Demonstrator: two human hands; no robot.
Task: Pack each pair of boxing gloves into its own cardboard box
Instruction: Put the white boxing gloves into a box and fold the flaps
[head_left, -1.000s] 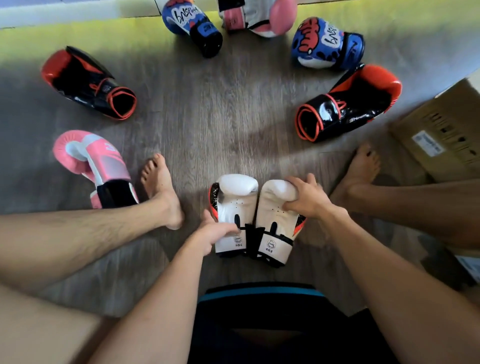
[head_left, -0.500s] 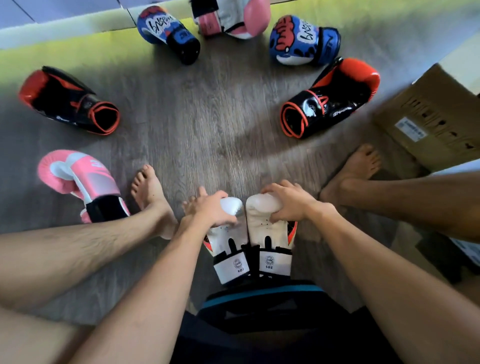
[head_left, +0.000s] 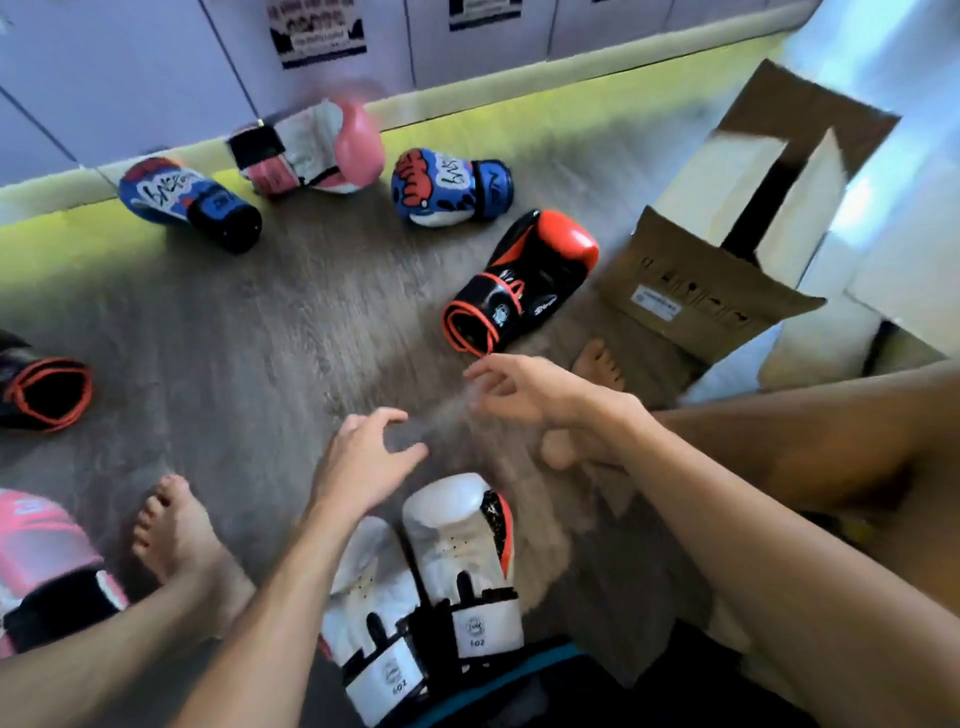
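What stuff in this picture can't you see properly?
All in the head view.
- Black-and-red glove: cut off by the left edge.
- Lower pink glove: cut off by the same edge.
- Wall poster: writing blurred, top cropped.
- Box label: print too small to read.
- One white glove: partly hidden under the left forearm.

- white gloves (head_left: 447, 566), black cuffs
- black glove (head_left: 524, 280), red-orange tip and trim
- blue gloves (head_left: 447, 187), white-red graffiti print
- pink-white glove (head_left: 322, 148)
- brown box (head_left: 696, 291)
- grey woodgrain floor (head_left: 260, 338)
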